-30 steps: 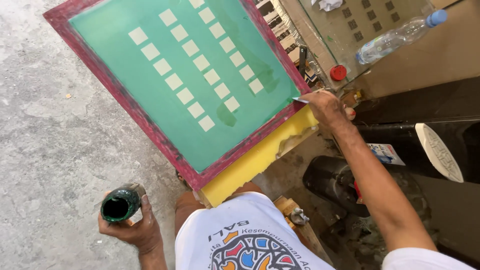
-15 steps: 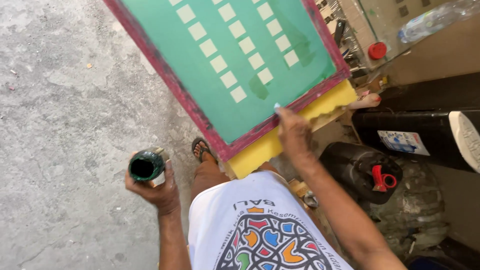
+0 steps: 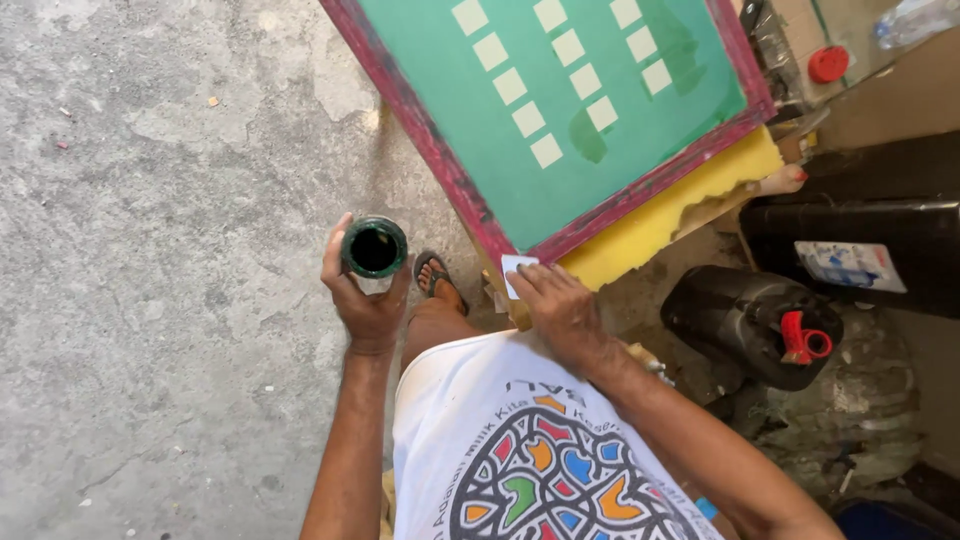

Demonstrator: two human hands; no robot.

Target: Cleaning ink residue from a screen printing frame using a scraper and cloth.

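Left hand [image 3: 365,295] raised palm-up, fingers wrapped around an open dark green jar [image 3: 374,247], right hand [image 3: 560,305] laid at the red-framed green screen [image 3: 560,110] corner, small white card [image 3: 517,272] pinched under fingertips, yellow foam [image 3: 660,215] beneath, worn grey concrete floor [image 3: 170,200], black canister [image 3: 750,320] alongside.

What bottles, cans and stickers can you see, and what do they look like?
Small open jar: in the left hand, round, dark green.
Black jerrycan: on the ground at right, red cap.
Label: on a black container at far right, white and blue rectangle.
Clear plastic bottle: top right corner.
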